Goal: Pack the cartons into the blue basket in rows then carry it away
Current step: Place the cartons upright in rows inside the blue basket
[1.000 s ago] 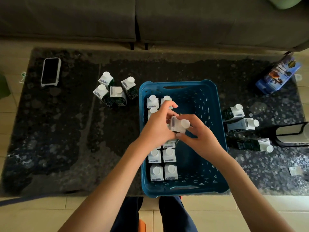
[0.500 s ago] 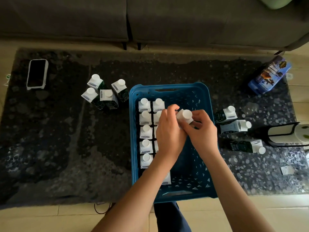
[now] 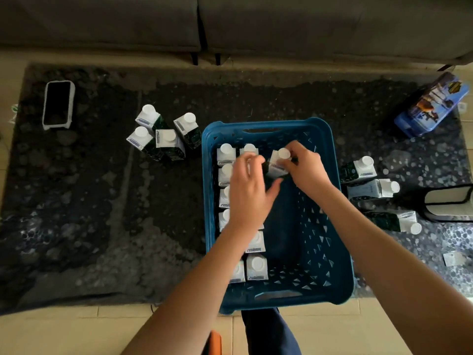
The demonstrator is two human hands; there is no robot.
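The blue basket (image 3: 332,252) sits on a dark rug and holds two rows of white-capped cartons (image 3: 256,267) along its left side. My right hand (image 3: 305,170) pinches one carton (image 3: 277,162) near the basket's far end, to the right of the two rows. My left hand (image 3: 249,190) hovers over the packed rows with fingers spread, just left of that carton, holding nothing. Several upright cartons (image 3: 163,134) stand left of the basket. Three more cartons (image 3: 371,189) lie on the rug to its right.
A phone (image 3: 58,105) lies at the rug's far left. A blue patterned box (image 3: 432,106) rests at the far right, with a dark-framed white object (image 3: 449,202) below it. A grey sofa (image 3: 230,24) runs along the back. Tiled floor borders the rug.
Both hands moved toward the basket's far end with the carton. My left hand let go of it and spread open; my right hand alone keeps hold.
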